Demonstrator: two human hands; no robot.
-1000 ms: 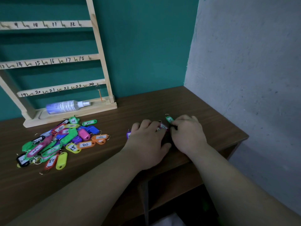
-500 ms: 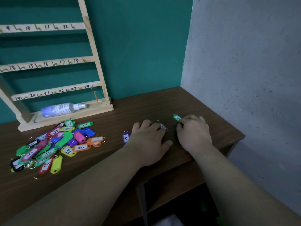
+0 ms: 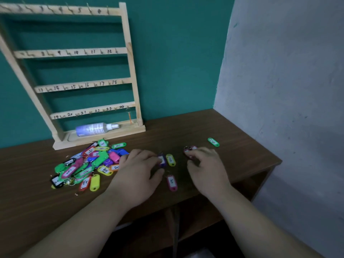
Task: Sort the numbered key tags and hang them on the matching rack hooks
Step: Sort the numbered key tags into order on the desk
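The counter (image 3: 186, 131) is dark brown woodgrain. The rack (image 3: 130, 53) is pale wood with black handwritten numbers. The pile of tags (image 3: 87, 164) at left mixes green, pink, yellow, orange, blue and purple. Right of it lie a yellow tag (image 3: 170, 160), a pink tag (image 3: 172, 182) and, far right, a green tag (image 3: 213, 142).

Wooden rack (image 3: 130, 71) upright upper left, orange tag (image 3: 130, 117) on hook 24, bright tag heap (image 3: 87, 164) on the table (image 3: 186, 131) left of centre, purple tag (image 3: 162, 161), yellow 6 (image 3: 170, 160), pink 5 (image 3: 172, 182) beside my left grip (image 3: 139, 170), dark red tag (image 3: 189, 150) touching my right grip (image 3: 206, 168), green 16 (image 3: 213, 142) apart, right
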